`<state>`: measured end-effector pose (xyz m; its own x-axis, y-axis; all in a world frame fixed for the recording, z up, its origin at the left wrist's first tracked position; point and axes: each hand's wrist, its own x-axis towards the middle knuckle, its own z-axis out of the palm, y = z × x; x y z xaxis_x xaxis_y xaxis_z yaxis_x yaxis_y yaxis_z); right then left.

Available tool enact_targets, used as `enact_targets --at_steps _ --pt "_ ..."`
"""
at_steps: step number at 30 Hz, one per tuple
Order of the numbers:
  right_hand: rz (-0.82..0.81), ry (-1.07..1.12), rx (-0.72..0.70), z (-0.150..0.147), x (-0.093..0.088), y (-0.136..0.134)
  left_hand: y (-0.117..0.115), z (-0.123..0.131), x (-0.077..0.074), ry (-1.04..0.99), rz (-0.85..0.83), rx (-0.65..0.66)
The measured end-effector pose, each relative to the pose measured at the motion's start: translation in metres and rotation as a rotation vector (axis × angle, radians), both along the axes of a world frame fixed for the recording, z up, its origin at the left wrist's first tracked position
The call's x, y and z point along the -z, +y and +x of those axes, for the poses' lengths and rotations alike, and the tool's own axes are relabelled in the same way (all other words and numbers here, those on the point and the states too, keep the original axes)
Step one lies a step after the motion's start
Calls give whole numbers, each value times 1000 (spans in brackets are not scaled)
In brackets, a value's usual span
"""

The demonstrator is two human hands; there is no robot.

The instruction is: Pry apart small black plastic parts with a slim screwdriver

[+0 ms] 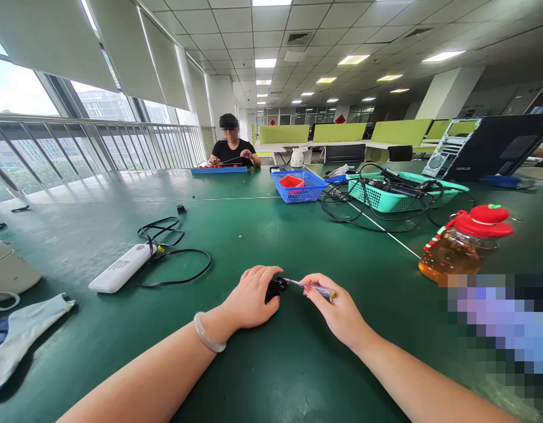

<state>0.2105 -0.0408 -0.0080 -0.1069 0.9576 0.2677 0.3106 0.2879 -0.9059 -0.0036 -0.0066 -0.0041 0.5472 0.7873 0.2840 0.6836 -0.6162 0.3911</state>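
My left hand (252, 296) rests on the green table (271, 247), fingers curled over a small black part (275, 288) and holding it down. My right hand (335, 308) pinches a small screwdriver (313, 288) with a clear handle. Its metal tip touches the black part. A pale bangle sits on my left wrist.
A white power bank (121, 267) with a black cable (174, 252) lies to the left. At the right stands a jar with a red lid (467, 244). Further back are a blue basket (300, 187) and a teal basket with cables (398, 191). A person (232, 147) works at the far end.
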Motion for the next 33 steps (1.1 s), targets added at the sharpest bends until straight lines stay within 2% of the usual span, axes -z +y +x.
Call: enact_targets --at_steps 3,8,11,16,19,22,26,33 --pt "51 22 -6 2 0 0 0 -1 -1 34 -25 34" --pt "177 98 117 7 2 3 2 -1 -4 102 -38 109" --pt "311 39 145 7 0 2 2 0 -5 100 -38 122" --pt "603 -160 15 4 -9 -5 2 2 -2 107 -2 127" --pt "654 -204 -49 2 -12 -7 1 1 -3 137 27 122" --pt "634 -203 -27 3 -12 -6 -4 -7 -8 201 41 130" --pt "596 -191 -12 4 -10 -6 -19 -42 -17 272 39 93" --pt "485 -213 -16 4 -10 -6 -52 -146 -21 301 -3 -223"
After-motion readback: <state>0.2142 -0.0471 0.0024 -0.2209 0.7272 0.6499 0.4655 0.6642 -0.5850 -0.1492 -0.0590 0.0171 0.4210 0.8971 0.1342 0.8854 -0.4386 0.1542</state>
